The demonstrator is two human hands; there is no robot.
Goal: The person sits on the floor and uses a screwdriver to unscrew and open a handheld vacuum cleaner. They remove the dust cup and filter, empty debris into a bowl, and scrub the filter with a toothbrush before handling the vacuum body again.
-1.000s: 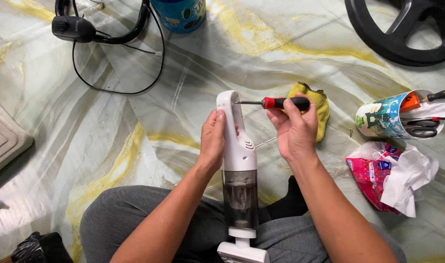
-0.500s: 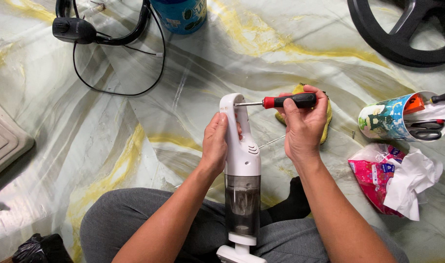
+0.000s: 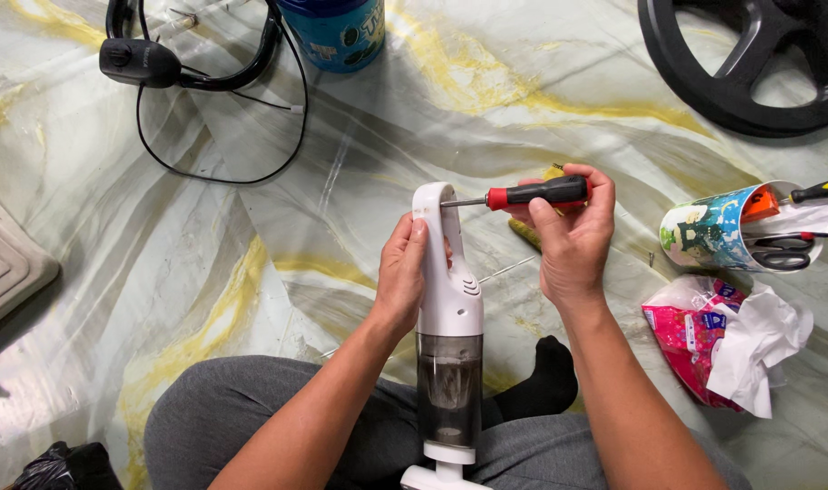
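Fingers of the left hand [image 3: 403, 277] clamped the white handheld vacuum [image 3: 448, 308] upright, steadying it, while the right hand [image 3: 573, 238] gripped the red-handled screwdriver [image 3: 523, 194], its tip at the handle's top.

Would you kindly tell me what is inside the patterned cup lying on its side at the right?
The patterned cup holds black-handled scissors, a yellow-and-black tool handle, something orange and white paper. Its wall hides whatever lies deeper inside.
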